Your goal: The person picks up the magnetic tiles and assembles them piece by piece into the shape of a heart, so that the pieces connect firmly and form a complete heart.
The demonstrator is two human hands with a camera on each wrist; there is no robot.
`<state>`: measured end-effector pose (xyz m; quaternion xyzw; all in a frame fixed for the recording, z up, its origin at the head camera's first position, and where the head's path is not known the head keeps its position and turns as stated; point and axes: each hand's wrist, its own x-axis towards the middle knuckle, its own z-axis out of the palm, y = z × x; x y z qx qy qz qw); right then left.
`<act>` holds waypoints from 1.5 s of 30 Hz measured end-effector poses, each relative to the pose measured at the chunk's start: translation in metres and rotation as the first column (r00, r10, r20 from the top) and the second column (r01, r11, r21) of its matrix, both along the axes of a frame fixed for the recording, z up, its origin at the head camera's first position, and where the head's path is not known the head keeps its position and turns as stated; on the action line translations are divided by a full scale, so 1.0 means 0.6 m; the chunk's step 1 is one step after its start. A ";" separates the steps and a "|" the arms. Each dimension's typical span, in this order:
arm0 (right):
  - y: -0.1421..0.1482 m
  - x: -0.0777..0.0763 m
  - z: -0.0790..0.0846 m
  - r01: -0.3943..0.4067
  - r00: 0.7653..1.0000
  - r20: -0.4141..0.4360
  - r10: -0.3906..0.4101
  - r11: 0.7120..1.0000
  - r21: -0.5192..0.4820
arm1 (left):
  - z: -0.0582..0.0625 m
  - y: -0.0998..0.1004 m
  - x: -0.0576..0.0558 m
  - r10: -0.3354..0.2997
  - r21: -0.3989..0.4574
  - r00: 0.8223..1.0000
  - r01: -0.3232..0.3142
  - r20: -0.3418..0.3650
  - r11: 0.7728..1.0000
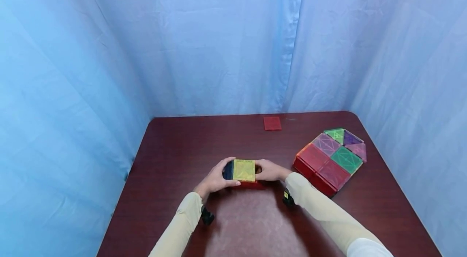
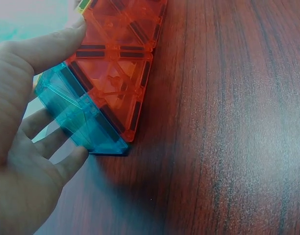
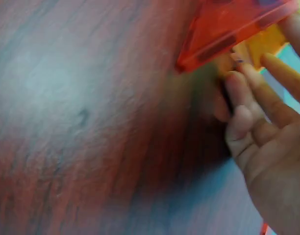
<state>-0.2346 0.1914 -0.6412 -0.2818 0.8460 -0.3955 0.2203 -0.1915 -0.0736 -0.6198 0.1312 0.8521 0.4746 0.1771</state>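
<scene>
Near the table's middle stands a small box-like structure of translucent magnetic tiles, with a yellow square tile (image 1: 244, 170) on top. My left hand (image 1: 215, 178) grips its left end, thumb at the front edge and fingers behind. A blue tile (image 2: 84, 115) slants at that end, beside red triangular tiles (image 2: 121, 88) along the front. At the other end, my right hand (image 1: 270, 170) holds the structure between thumb and fingers. In the right wrist view some of its fingers curl beside an orange-yellow tile (image 3: 270, 41), near a red tile (image 3: 233, 29). That view is partly blurred.
A single red square tile (image 1: 272, 123) lies by the far edge of the dark red-brown table (image 1: 175, 143). On the right sits a larger assembly of magnetic tiles (image 1: 316, 168), red, purple and green. Blue curtains (image 1: 226, 38) hang around the table.
</scene>
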 end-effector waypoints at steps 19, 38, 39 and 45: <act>-0.028 0.026 -0.029 0.206 0.897 -0.434 -0.081 0.946 0.249 | -0.003 -0.002 0.000 -0.014 0.025 1.000 0.014 -0.008 1.000; -0.026 0.015 -0.036 0.161 0.900 -0.430 -0.062 0.967 0.197 | -0.003 -0.005 0.001 -0.015 0.057 1.000 0.014 0.003 0.998; -0.026 0.014 -0.037 0.160 0.902 -0.428 -0.063 0.967 0.196 | -0.003 -0.004 0.000 -0.014 0.057 1.000 0.014 0.004 0.998; -0.020 0.009 -0.041 0.141 0.895 -0.445 -0.044 0.972 0.188 | -0.005 -0.004 -0.001 -0.016 0.057 1.000 0.015 0.011 0.998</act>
